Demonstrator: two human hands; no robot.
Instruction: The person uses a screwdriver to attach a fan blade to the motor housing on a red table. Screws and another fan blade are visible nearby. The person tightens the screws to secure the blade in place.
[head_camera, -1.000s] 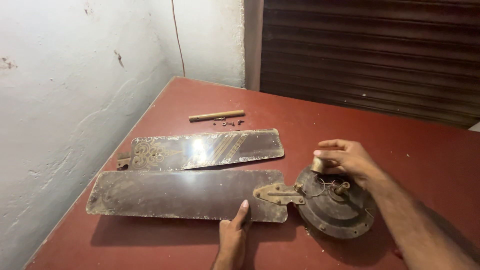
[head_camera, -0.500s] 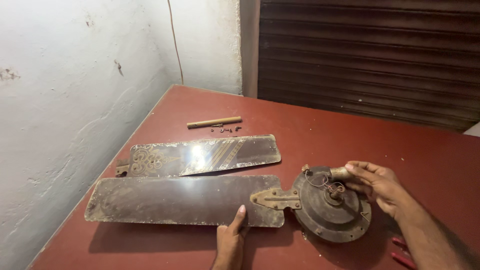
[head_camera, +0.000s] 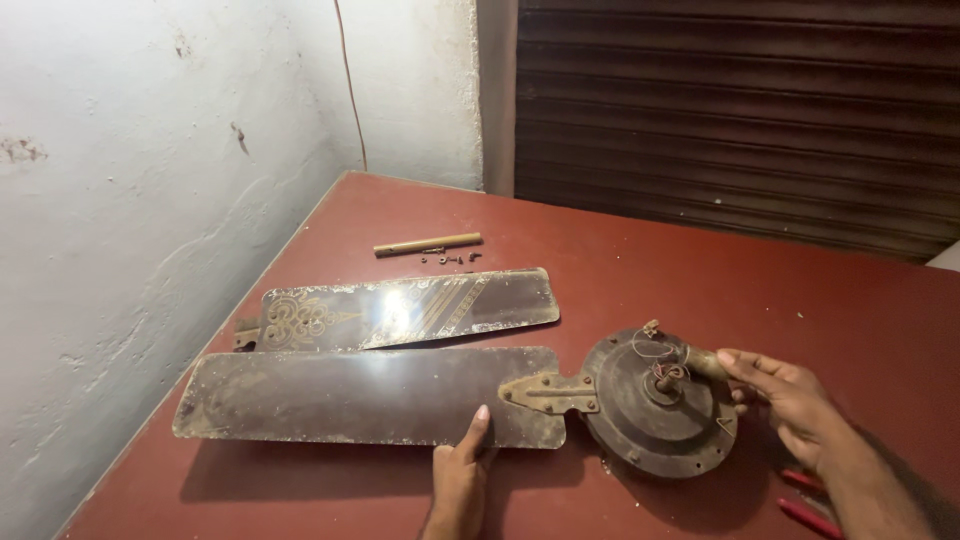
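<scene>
My left hand lies flat and open on the dusty dark blade, bracketed to the round rusty motor on the red worktop. My right hand pinches the motor's brass stub. A patterned glossy blade lies just behind.

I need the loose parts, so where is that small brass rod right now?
In the head view the brass rod lies at the table's far left, beyond the loose decorated fan blade, with a few small screws beside it.
</scene>
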